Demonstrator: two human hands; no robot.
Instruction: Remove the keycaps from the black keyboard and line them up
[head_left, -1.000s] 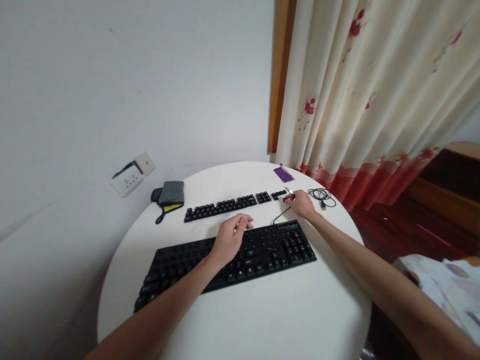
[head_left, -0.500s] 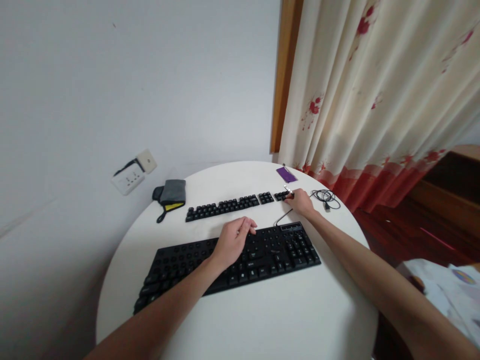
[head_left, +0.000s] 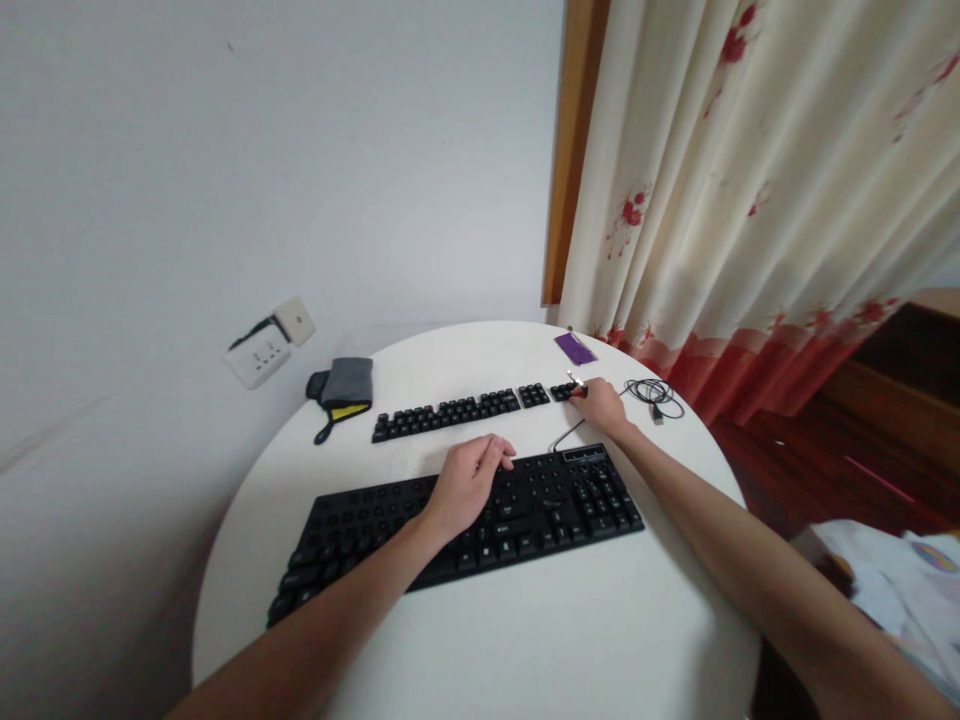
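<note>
A black keyboard [head_left: 375,530] lies across the round white table [head_left: 525,640]. My left hand [head_left: 465,480] rests on the keyboard's upper edge, fingers loosely curled, nothing in it. Behind the keyboard runs a row of loose black keycaps [head_left: 450,411]. My right hand [head_left: 604,405] reaches to the right end of that row and pinches a small thin metal tool [head_left: 576,381] over the last keycaps.
A grey and yellow pouch [head_left: 341,390] lies at the back left of the table. A purple card [head_left: 576,348] and a coiled black cable [head_left: 656,395] lie at the back right. A wall socket [head_left: 259,350] sits left; a curtain [head_left: 750,180] hangs behind.
The view has shifted slightly. My right hand has stayed at the end of the keycap row, and my left hand has barely moved on the keyboard.
</note>
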